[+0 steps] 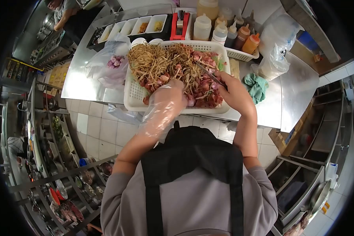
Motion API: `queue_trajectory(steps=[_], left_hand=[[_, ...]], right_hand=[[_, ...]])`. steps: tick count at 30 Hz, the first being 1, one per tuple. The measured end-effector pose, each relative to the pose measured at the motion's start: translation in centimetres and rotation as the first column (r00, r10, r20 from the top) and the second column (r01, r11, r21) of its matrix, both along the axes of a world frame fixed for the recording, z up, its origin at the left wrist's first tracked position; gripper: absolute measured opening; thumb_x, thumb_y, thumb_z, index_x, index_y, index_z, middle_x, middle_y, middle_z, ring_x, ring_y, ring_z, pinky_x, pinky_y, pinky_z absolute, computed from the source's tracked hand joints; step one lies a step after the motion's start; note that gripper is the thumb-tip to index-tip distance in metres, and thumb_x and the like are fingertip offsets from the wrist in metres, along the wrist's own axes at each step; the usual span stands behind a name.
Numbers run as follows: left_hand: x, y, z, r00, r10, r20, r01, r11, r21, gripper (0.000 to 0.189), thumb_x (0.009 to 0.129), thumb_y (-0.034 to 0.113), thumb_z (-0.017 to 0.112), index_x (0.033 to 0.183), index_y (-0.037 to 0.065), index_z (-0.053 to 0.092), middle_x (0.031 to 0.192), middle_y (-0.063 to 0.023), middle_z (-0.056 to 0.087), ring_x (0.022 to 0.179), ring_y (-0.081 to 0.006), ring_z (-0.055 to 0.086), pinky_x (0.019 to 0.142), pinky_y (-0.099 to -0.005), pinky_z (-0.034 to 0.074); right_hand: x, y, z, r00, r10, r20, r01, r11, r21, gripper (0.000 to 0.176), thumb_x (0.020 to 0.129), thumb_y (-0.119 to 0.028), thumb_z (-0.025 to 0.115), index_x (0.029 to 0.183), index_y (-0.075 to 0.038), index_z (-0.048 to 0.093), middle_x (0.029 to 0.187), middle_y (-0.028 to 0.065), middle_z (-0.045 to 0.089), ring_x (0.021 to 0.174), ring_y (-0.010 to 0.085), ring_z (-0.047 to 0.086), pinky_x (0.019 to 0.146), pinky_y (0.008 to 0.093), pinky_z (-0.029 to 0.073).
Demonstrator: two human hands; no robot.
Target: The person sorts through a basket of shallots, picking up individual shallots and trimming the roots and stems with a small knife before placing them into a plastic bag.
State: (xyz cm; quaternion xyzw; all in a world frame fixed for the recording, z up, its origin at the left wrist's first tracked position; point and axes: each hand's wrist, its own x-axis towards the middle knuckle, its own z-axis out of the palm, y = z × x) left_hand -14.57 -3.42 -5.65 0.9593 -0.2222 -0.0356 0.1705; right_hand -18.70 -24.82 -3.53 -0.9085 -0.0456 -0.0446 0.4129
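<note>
A white perforated basket [127,92] holds a heap of red shallots [210,88] with long dry brown stalks and roots [149,59], loose papery skins among them. My left hand [171,94], in a clear plastic glove, is closed low over the front of the heap. Its fingertips are hidden, so what it grips cannot be made out. In my bare right hand [236,94] is a small knife [209,73], its blade pointing up and left across the shallots.
A clear plastic bag with peeled shallots [115,61] lies left of the basket. Behind stand a condiment tray [143,25], a red device [181,25] and several squeeze bottles [220,31]. A green cloth [255,87] lies at right. Another person [65,15] is at far left.
</note>
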Motion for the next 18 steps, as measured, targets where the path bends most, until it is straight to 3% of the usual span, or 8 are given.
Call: queue_trajectory(steps=[2,3,5,9,11,13,15,18], left_hand=[[0.1,0.4,0.1,0.994,-0.069,0.086,0.089,0.959,-0.269,0.027,0.079,0.031,0.063,0.081,0.004,0.062,0.083,-0.0168,0.061,0.079,-0.0367,0.061,0.069,-0.0463,0.047],[0.2,0.0,0.3,0.994,-0.070,0.085,0.091,0.960,-0.267,0.027,0.079,0.031,0.063,0.081,0.004,0.062,0.083,-0.0168,0.061,0.079,-0.0367,0.061,0.069,-0.0463,0.047],[0.3,-1.7,0.4,0.999,0.038,-0.006,-0.037,0.999,0.020,0.033,0.081,0.036,0.059,0.080,0.004,0.062,0.082,-0.0166,0.062,0.080,-0.0365,0.061,0.069,-0.0461,0.047],[0.2,-3.3,-0.9,0.996,0.072,-0.047,-0.057,0.962,0.268,0.037,0.082,0.039,0.057,0.082,0.003,0.063,0.083,-0.0179,0.062,0.080,-0.0363,0.061,0.070,-0.0453,0.048],[0.0,-2.5,0.8,0.984,0.073,-0.163,-0.051,0.989,0.138,0.036,0.077,0.035,0.062,0.082,0.000,0.064,0.083,-0.0168,0.065,0.080,-0.0343,0.062,0.074,-0.0437,0.049],[1.7,-1.0,-1.2,0.986,0.037,-0.163,-0.021,0.995,0.097,0.032,0.075,0.031,0.062,0.086,0.001,0.065,0.085,-0.0183,0.064,0.079,-0.0340,0.063,0.073,-0.0425,0.049],[2.1,0.4,-1.7,0.986,0.004,-0.168,0.006,0.998,0.056,0.030,0.073,0.027,0.063,0.090,0.003,0.066,0.087,-0.0199,0.064,0.078,-0.0336,0.063,0.072,-0.0412,0.048],[2.8,2.1,-1.5,0.943,-0.098,-0.319,0.002,0.958,-0.287,0.026,0.074,0.016,0.058,0.093,-0.002,0.063,0.077,-0.0131,0.061,0.074,-0.0232,0.060,0.066,-0.0336,0.046]], right_hand=[[-0.1,-0.1,0.0,1.000,0.006,0.019,-0.007,1.000,0.023,0.028,0.081,-0.004,0.052,0.109,0.002,0.052,0.098,0.0255,0.060,0.091,0.0415,0.056,0.078,0.0442,0.044],[-0.1,0.0,0.0,1.000,0.004,0.023,-0.004,1.000,0.008,0.028,0.082,-0.004,0.052,0.109,0.002,0.052,0.098,0.0256,0.060,0.091,0.0416,0.056,0.078,0.0442,0.044],[-0.2,0.1,0.0,1.000,0.005,0.029,-0.005,1.000,-0.009,0.028,0.082,-0.004,0.051,0.109,0.002,0.052,0.098,0.0258,0.060,0.091,0.0418,0.056,0.078,0.0441,0.044],[-0.3,0.4,0.1,0.999,-0.011,0.037,0.012,1.000,-0.002,0.030,0.081,-0.003,0.053,0.111,0.003,0.054,0.087,0.0234,0.061,0.079,0.0370,0.058,0.072,0.0373,0.044],[-0.5,0.2,-0.1,0.999,-0.007,0.049,0.007,1.000,0.015,0.029,0.082,-0.003,0.053,0.110,0.003,0.054,0.087,0.0232,0.061,0.079,0.0369,0.058,0.072,0.0370,0.044],[-0.6,-0.2,-0.3,0.988,-0.014,0.152,0.015,1.000,-0.007,0.030,0.082,-0.003,0.052,0.111,0.002,0.055,0.090,0.0226,0.061,0.081,0.0367,0.057,0.073,0.0376,0.044],[-0.8,-0.2,0.0,0.994,-0.027,0.105,0.026,1.000,0.010,0.030,0.082,-0.003,0.052,0.111,0.002,0.055,0.092,0.0223,0.061,0.084,0.0371,0.057,0.075,0.0380,0.044],[-0.9,-0.1,0.0,0.996,-0.017,0.084,0.016,1.000,0.004,0.031,0.082,-0.002,0.051,0.112,0.002,0.056,0.097,0.0222,0.061,0.090,0.0379,0.057,0.079,0.0384,0.044]])
